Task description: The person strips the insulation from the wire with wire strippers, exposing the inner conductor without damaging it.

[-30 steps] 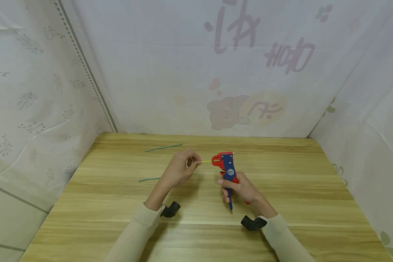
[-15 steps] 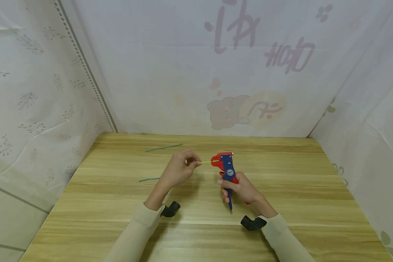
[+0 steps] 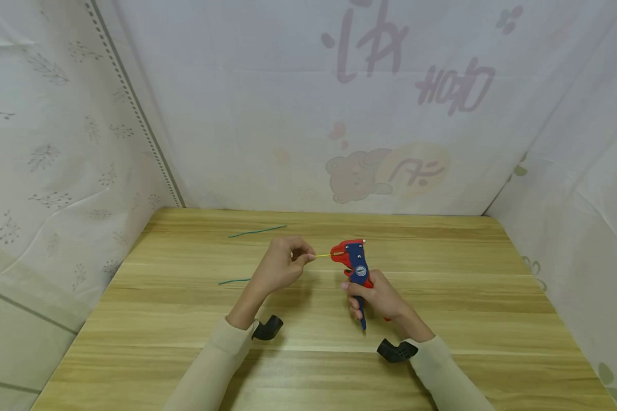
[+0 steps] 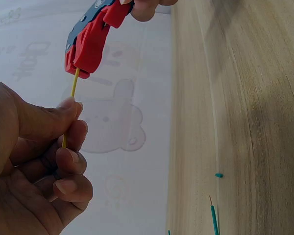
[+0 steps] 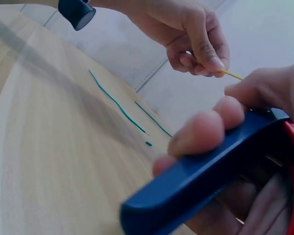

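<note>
From the red-blue tool (image 3: 359, 264) extends yellow wire (image 4: 75, 83).

- Your left hand (image 3: 283, 265) is left of your right hand (image 3: 377, 297), both above the table (image 3: 457, 274).
- From your left fingertips, the held wire (image 3: 323, 256) runs right into the nose of the hand tool (image 3: 360, 264).
- That tool is in your right hand, its head ahead of the grip.
- On the table, the far wire (image 3: 257, 232) lies ahead and left of your left hand.
- The near wire (image 3: 233, 281) lies left of that hand, partly hidden behind it.
- A scrap (image 5: 148, 143) sits just off this wire's end.
- Beyond both hands hangs the cloth (image 3: 262, 114).
</note>
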